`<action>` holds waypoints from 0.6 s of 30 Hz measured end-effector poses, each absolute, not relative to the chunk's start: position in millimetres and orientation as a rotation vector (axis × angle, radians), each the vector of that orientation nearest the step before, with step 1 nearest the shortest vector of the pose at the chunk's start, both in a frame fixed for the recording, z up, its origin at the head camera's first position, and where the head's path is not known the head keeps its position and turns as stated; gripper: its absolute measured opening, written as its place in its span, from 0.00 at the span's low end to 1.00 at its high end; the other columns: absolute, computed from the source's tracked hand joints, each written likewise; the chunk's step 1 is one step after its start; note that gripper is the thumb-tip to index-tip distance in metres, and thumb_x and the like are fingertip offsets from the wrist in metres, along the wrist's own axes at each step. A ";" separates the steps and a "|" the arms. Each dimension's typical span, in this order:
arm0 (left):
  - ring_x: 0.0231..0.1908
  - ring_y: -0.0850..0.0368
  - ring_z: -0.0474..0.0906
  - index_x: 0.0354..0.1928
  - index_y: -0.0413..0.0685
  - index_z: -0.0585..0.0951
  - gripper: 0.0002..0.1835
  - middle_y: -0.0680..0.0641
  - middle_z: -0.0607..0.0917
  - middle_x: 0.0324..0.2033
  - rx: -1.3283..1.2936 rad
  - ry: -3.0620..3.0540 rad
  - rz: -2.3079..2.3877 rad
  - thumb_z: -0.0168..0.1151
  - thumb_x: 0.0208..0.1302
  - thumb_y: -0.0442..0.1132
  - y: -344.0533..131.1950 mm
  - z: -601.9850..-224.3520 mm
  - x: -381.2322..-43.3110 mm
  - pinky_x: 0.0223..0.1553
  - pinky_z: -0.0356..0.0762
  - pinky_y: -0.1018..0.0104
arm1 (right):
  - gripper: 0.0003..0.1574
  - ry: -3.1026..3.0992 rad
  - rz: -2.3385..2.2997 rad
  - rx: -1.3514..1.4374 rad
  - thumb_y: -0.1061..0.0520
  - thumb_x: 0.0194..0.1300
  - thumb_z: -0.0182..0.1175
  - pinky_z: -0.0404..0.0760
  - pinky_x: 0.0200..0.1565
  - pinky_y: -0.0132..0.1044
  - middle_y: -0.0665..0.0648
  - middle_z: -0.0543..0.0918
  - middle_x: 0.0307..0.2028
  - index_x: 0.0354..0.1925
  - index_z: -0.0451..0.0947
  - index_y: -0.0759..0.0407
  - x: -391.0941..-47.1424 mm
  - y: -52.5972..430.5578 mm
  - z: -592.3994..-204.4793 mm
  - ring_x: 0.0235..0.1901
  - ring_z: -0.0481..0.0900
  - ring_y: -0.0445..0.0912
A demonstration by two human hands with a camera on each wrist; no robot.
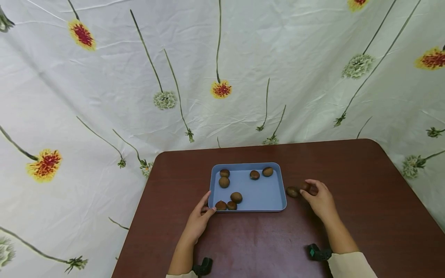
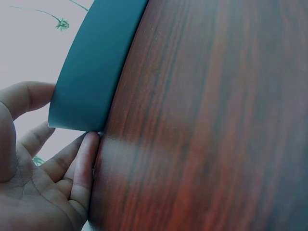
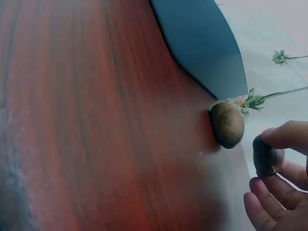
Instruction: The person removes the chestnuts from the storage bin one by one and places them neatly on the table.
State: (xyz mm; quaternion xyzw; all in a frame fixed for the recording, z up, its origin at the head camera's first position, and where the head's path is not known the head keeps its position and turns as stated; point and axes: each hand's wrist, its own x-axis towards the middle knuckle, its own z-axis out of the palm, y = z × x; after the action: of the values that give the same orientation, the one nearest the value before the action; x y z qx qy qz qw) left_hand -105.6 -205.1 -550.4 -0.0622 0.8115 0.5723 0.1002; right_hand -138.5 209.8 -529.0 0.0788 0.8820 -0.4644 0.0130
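Observation:
A blue rectangular tray (image 1: 258,193) lies on the table with several brown chestnuts in it. Two chestnuts sit at its back left, two at its back right, and a cluster including a round chestnut (image 1: 236,197) fills the front left corner. My left hand (image 1: 199,220) holds the tray's front left corner, thumb and fingers against its wall (image 2: 91,72). Right of the tray, my right hand (image 1: 321,200) pinches a chestnut (image 3: 267,156) between thumb and fingers. Another chestnut (image 3: 227,126) rests on the table between that hand and the tray's right side.
The dark brown wooden table (image 1: 257,243) has rounded back corners. Behind it hangs a white cloth (image 1: 257,46) printed with flowers. A dark device is worn at each wrist, such as the right wrist camera (image 1: 318,253).

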 end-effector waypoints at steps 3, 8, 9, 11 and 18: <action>0.45 0.52 0.71 0.76 0.77 0.61 0.35 0.45 0.72 0.67 -0.184 2.401 1.689 0.63 0.71 0.47 -205.1 -551.3 -105.9 0.41 0.69 0.60 | 0.31 2.767 -1.406 0.240 0.55 0.71 0.61 0.78 0.55 0.55 0.71 0.74 0.60 0.68 0.69 0.65 -139.0 211.2 -532.2 0.57 0.78 0.65; 0.45 0.52 0.71 0.76 0.76 0.61 0.35 0.46 0.71 0.69 -0.199 2.412 1.678 0.63 0.72 0.47 -204.4 -552.0 -106.2 0.41 0.68 0.60 | 0.32 2.736 -1.356 0.245 0.54 0.71 0.61 0.78 0.55 0.55 0.71 0.72 0.61 0.68 0.69 0.64 -139.4 213.0 -536.4 0.58 0.76 0.65; 0.45 0.52 0.70 0.76 0.76 0.61 0.36 0.46 0.71 0.68 -0.203 2.413 1.675 0.62 0.72 0.47 -204.4 -552.4 -106.3 0.41 0.68 0.60 | 0.32 2.724 -1.347 0.248 0.54 0.72 0.61 0.77 0.55 0.56 0.71 0.72 0.62 0.68 0.68 0.64 -139.3 213.2 -537.0 0.59 0.75 0.65; 0.44 0.52 0.70 0.76 0.76 0.61 0.36 0.46 0.72 0.67 -0.214 2.417 1.668 0.62 0.72 0.46 -204.7 -553.4 -106.8 0.40 0.68 0.60 | 0.32 2.705 -1.326 0.241 0.53 0.72 0.61 0.77 0.56 0.57 0.72 0.71 0.63 0.69 0.67 0.63 -139.1 213.7 -538.0 0.60 0.74 0.66; 0.44 0.52 0.70 0.76 0.76 0.61 0.36 0.45 0.73 0.65 -0.230 2.417 1.664 0.62 0.72 0.45 -205.7 -555.7 -108.1 0.40 0.68 0.60 | 0.32 2.712 -1.306 0.207 0.56 0.72 0.61 0.74 0.60 0.59 0.72 0.70 0.64 0.69 0.67 0.64 -139.5 213.7 -542.0 0.62 0.72 0.67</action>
State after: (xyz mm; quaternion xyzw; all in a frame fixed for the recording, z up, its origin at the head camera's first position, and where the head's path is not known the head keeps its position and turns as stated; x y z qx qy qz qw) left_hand -108.1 -205.7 -555.7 -0.0778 0.8171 0.5625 0.0990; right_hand -139.5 213.7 -542.0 0.0685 0.8970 -0.4322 0.0622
